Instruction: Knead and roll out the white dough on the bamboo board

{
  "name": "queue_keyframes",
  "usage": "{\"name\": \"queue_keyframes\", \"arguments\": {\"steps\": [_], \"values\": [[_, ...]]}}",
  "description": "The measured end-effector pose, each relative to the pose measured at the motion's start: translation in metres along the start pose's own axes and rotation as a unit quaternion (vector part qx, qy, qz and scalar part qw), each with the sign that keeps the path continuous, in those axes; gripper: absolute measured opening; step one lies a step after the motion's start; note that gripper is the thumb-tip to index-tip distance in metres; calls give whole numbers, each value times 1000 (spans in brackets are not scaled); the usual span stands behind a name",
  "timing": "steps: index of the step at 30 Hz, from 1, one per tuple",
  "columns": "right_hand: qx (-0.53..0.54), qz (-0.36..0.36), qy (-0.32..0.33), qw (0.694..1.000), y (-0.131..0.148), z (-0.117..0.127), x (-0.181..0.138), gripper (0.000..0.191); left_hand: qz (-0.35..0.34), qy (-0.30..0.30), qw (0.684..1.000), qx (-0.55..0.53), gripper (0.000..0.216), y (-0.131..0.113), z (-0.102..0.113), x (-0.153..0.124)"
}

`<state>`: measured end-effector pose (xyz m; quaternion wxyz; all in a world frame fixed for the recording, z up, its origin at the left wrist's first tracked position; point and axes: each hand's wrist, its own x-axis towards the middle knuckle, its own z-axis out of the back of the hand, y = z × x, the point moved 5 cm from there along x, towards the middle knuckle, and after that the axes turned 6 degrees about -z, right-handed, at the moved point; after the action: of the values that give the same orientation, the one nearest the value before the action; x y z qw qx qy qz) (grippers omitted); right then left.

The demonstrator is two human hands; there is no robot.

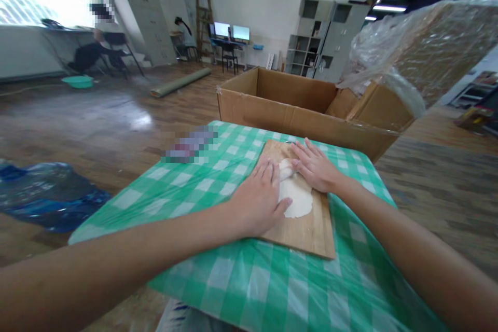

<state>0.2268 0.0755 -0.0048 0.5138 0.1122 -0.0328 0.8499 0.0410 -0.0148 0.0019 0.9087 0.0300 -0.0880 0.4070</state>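
Checked surface (233,280), centre frame: board (307,236) under dough (299,202). Left hand (259,199), right hand (316,168) lay flat on pin (286,167), fingers (305,153) straight, gripping nothing, likely for even pressure. Box (272,98) behind.

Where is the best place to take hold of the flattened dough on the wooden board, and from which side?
Probably the rounded near edge of the dough, from the person's side. It lies thin and flat on the wooden board, so it must be scooped from underneath; its far end is covered by the left hand and right hand.
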Motion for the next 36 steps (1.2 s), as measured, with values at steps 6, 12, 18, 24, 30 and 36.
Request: {"name": "queue_keyframes", "arguments": {"steps": [6,12,18,24,30,36], "values": [[3,6,11,1000,-4,1,-12,73,-14,-22,1000,-11,89,-28,1,-12],[39,2,41,998,-2,-7,24,74,13,10,1000,-25,89,-7,0,1],[63,-2,53,997,2,-13,50,74,26,7,999,-37,82,-1,-1,8],[44,22,65,997,7,-20,72,72,37,14,999,-27,70,13,-6,15],[-4,100,61,993,25,-33,104,57,69,14,997,-45,62,47,-11,16],[-9,-17,97,995,33,-37,131,68,115,19,989,-92,70,76,-23,14]]}}
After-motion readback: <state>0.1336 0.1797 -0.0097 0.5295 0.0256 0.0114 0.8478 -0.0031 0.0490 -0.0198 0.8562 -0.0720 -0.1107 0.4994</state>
